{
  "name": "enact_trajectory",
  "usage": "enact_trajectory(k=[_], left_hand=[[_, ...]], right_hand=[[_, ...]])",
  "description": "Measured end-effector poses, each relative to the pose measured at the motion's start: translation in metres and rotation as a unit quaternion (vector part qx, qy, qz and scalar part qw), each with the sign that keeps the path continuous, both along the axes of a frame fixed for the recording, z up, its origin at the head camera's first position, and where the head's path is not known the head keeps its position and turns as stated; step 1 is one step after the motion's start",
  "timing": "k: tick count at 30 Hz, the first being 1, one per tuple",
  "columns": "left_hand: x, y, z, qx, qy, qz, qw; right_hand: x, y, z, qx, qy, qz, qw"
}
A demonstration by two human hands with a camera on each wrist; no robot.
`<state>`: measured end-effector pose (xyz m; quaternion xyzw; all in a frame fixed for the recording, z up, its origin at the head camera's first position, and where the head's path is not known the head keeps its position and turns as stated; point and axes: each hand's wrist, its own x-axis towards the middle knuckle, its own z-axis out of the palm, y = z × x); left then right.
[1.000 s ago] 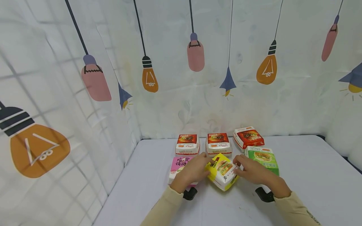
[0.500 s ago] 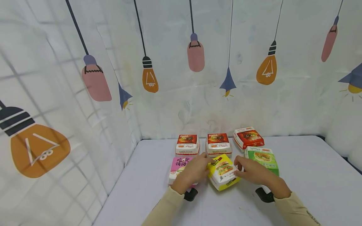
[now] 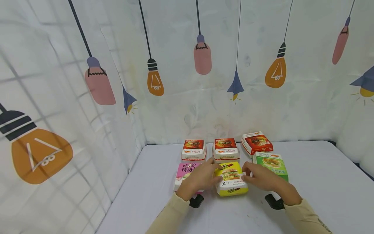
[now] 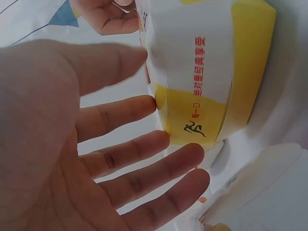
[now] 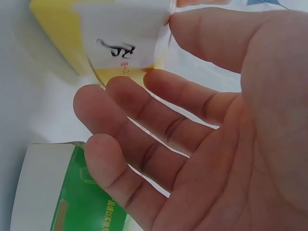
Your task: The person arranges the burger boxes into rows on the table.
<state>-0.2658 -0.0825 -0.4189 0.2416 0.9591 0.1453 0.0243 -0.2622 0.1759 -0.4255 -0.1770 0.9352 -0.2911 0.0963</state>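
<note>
A yellow and white burger box (image 3: 232, 182) lies on the table between my two hands, its front edge facing me. My left hand (image 3: 201, 177) touches its left side with the thumb and fingertips; in the left wrist view the fingers (image 4: 139, 180) are spread and nearly straight. On the opposite side, my right hand (image 3: 261, 177) touches the box with thumb and fingertips. The right wrist view shows those fingers (image 5: 154, 154) relaxed, with the lower ones off the box. A pink burger box (image 3: 181, 177) sits left of it, partly hidden by my left hand.
Two red and white burger boxes (image 3: 193, 149) (image 3: 226, 149) stand in a row behind. At the back right is a third, turned red box (image 3: 257, 142). A green burger box (image 3: 273, 164) lies beyond my right hand. A printed curtain (image 3: 175, 113) hangs behind the table (image 3: 140, 201).
Between my hands the yellow burger box has turned from a slanted position to nearly square with the table. My hands have barely moved; the other boxes stay where they were.
</note>
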Motion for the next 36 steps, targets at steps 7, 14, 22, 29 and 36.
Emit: enact_trajectory(k=[7, 14, 22, 29, 36], left_hand=[[0.0015, 0.0011, 0.0007, -0.007, -0.022, 0.007, 0.9997], [0.0017, 0.0005, 0.0003, -0.007, -0.025, -0.005, 0.9996], [0.0023, 0.0017, 0.0006, -0.013, -0.026, -0.001, 0.9996], [0.0009, 0.0021, -0.0018, -0.018, -0.026, 0.001, 0.9995], [-0.0007, 0.0023, -0.0044, -0.020, -0.023, -0.002, 0.9995]], right_hand=[[-0.0001, 0.0002, -0.0005, -0.006, -0.001, -0.003, 1.000], [0.0011, -0.0006, -0.0001, -0.013, -0.011, -0.003, 1.000], [-0.0002, -0.0005, -0.0031, -0.003, -0.006, 0.004, 1.000], [-0.0009, -0.0027, -0.0043, -0.005, -0.023, -0.003, 1.000], [-0.0008, -0.0032, -0.0064, -0.001, -0.025, -0.009, 1.000]])
